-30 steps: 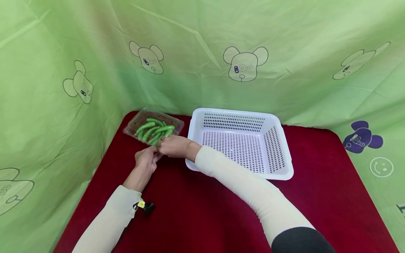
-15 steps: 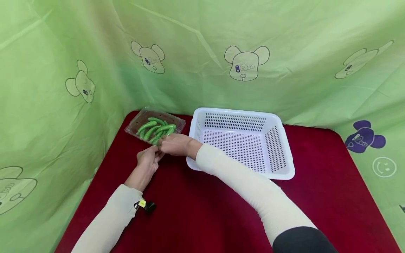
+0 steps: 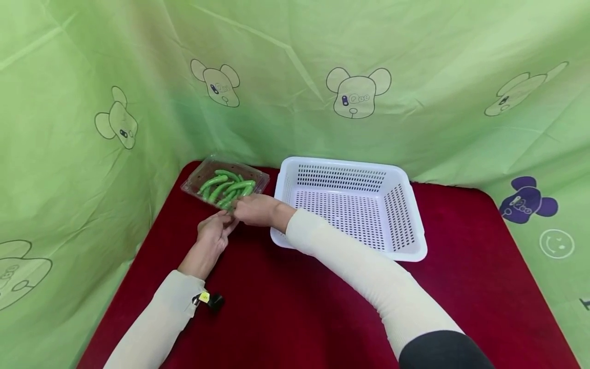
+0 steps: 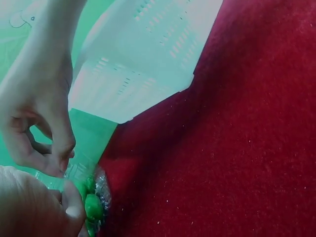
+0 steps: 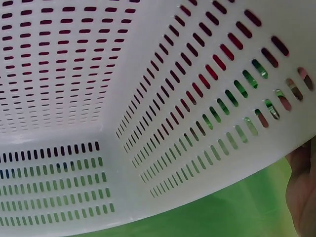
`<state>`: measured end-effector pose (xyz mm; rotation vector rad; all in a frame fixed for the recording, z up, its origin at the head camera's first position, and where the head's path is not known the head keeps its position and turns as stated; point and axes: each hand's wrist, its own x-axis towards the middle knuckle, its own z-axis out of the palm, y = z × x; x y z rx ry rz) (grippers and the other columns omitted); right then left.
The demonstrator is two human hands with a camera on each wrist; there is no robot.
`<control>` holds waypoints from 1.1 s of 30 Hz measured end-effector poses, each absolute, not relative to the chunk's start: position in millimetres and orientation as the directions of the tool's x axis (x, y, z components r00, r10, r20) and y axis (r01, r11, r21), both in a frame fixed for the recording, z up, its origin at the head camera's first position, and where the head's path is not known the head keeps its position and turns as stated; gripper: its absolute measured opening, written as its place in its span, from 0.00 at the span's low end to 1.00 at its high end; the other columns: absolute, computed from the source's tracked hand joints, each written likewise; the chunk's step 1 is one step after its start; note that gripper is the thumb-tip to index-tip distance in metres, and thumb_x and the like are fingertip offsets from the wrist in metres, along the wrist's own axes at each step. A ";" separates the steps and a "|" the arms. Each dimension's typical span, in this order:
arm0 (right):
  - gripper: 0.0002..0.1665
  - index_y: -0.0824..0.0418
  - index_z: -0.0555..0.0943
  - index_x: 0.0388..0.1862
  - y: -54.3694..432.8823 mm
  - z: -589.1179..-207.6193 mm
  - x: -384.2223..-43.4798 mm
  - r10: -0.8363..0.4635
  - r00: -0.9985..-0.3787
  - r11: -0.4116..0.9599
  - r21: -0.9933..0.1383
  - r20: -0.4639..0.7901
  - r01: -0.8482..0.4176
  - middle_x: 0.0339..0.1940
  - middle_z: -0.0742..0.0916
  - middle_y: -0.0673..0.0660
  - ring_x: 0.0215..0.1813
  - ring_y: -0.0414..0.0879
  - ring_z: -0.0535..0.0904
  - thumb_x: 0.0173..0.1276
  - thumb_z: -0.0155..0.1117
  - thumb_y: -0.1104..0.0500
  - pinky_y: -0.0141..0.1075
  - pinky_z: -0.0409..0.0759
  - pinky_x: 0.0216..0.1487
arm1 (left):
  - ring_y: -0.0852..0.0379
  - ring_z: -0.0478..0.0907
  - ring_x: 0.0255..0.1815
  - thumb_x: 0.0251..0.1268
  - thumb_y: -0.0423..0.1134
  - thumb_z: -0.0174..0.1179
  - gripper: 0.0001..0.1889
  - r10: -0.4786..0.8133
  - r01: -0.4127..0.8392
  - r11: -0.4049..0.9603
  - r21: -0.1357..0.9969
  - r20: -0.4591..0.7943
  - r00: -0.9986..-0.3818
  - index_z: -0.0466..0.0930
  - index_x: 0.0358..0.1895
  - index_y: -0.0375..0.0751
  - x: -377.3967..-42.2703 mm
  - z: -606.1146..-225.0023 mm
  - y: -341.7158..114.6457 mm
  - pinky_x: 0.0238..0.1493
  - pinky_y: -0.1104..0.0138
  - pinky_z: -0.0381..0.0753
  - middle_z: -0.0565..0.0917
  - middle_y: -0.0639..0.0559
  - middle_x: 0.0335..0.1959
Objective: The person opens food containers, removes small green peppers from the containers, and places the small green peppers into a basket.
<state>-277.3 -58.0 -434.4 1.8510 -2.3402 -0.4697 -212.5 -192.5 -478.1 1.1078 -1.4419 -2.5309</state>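
A clear plastic box (image 3: 193, 179) at the table's far left corner holds several long green chili peppers (image 3: 221, 189). My left hand (image 3: 213, 238) holds the box's near edge, with its thumb up against the clear plastic in the left wrist view. Just to the right, my right hand (image 3: 258, 210) pinches the same edge between thumb and fingers. The two hands' fingertips are close together there, and they cover part of the nearest peppers. In the right wrist view, only a sliver of the right hand (image 5: 302, 187) shows at the right border.
A white perforated plastic basket (image 3: 417, 215) stands right of the box, with the right forearm crossing over its near left corner. The table has a dark red cloth (image 3: 286, 307). A green curtain (image 3: 286, 128) with printed bear heads hangs behind and at the sides.
Both hands stay at the box's near edge and shift only slightly. The box, peppers and basket keep their places.
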 end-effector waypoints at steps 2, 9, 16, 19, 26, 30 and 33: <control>0.13 0.52 0.89 0.44 -58.6 -433.7 -277.9 -0.963 -0.248 0.207 0.304 -0.105 -0.930 0.53 0.88 0.51 0.50 0.46 0.85 0.77 0.56 0.61 0.33 0.87 0.44 | 0.62 0.81 0.42 0.69 0.18 0.51 0.22 -0.343 -0.305 -0.572 0.762 -0.560 -0.754 0.71 0.64 0.30 -213.1 -477.9 -192.4 0.50 0.71 0.87 0.76 0.46 0.59; 0.13 0.52 0.87 0.50 -59.6 -430.6 -278.3 -0.964 -0.236 0.196 0.276 -0.121 -0.941 0.52 0.88 0.50 0.51 0.45 0.85 0.77 0.57 0.60 0.32 0.86 0.49 | 0.63 0.82 0.42 0.69 0.18 0.50 0.23 -0.318 -0.306 -0.581 0.754 -0.557 -0.767 0.68 0.66 0.31 -213.3 -477.0 -194.6 0.51 0.70 0.86 0.77 0.45 0.59; 0.17 0.51 0.86 0.55 -60.4 -430.4 -280.8 -0.956 -0.252 0.218 0.214 -0.150 -0.952 0.54 0.87 0.50 0.55 0.45 0.84 0.81 0.52 0.62 0.33 0.85 0.54 | 0.64 0.81 0.44 0.73 0.19 0.49 0.30 -0.253 -0.339 -0.592 0.731 -0.569 -0.783 0.59 0.76 0.34 -212.5 -476.6 -198.2 0.56 0.72 0.84 0.70 0.44 0.71; 0.18 0.51 0.85 0.57 -61.6 -430.9 -281.5 -0.954 -0.253 0.222 0.188 -0.161 -0.957 0.56 0.86 0.51 0.57 0.46 0.84 0.81 0.51 0.63 0.34 0.85 0.57 | 0.64 0.81 0.44 0.73 0.20 0.49 0.28 -0.245 -0.347 -0.589 0.730 -0.570 -0.784 0.61 0.74 0.35 -211.6 -476.8 -199.6 0.59 0.71 0.83 0.73 0.47 0.65; 0.16 0.53 0.86 0.57 -64.2 -431.0 -281.1 -0.962 -0.229 0.197 0.199 -0.151 -0.960 0.55 0.87 0.51 0.56 0.46 0.84 0.81 0.52 0.63 0.34 0.84 0.58 | 0.63 0.82 0.42 0.72 0.19 0.50 0.24 -0.273 -0.338 -0.589 0.734 -0.574 -0.772 0.65 0.69 0.35 -212.8 -477.3 -202.7 0.56 0.70 0.85 0.74 0.47 0.63; 0.13 0.53 0.88 0.46 -64.3 -435.5 -279.9 -0.969 -0.226 0.197 0.239 -0.098 -0.951 0.48 0.88 0.51 0.49 0.46 0.86 0.77 0.57 0.63 0.35 0.87 0.49 | 0.62 0.81 0.43 0.70 0.19 0.51 0.27 -0.282 -0.332 -0.587 0.738 -0.571 -0.771 0.65 0.72 0.32 -214.8 -479.3 -201.5 0.50 0.71 0.86 0.71 0.45 0.69; 0.12 0.53 0.89 0.42 -63.6 -439.6 -279.2 -0.972 -0.229 0.207 0.252 -0.062 -0.945 0.45 0.88 0.52 0.45 0.47 0.86 0.74 0.59 0.64 0.35 0.87 0.45 | 0.61 0.81 0.39 0.70 0.20 0.52 0.18 -0.294 -0.318 -0.588 0.744 -0.563 -0.772 0.73 0.61 0.33 -215.7 -480.6 -198.8 0.46 0.70 0.86 0.77 0.47 0.57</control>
